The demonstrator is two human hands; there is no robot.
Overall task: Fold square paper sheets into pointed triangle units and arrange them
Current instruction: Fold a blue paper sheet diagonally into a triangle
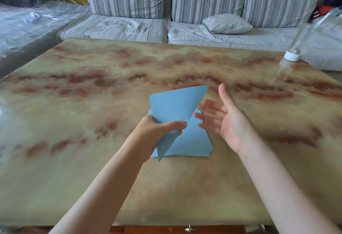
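Head view: we saw left hand (157,132) pinching blue square paper sheet (174,104), long axis near-left to far-right; right hand (227,122) splayed, empty, just right, nearer far tip.

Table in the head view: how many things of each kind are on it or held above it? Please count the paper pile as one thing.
blue sheet, pinched in the left hand: 1
pile of blue sheets, sheets too close to count: 1
clear bottle with a white cap: 1
Total: 3
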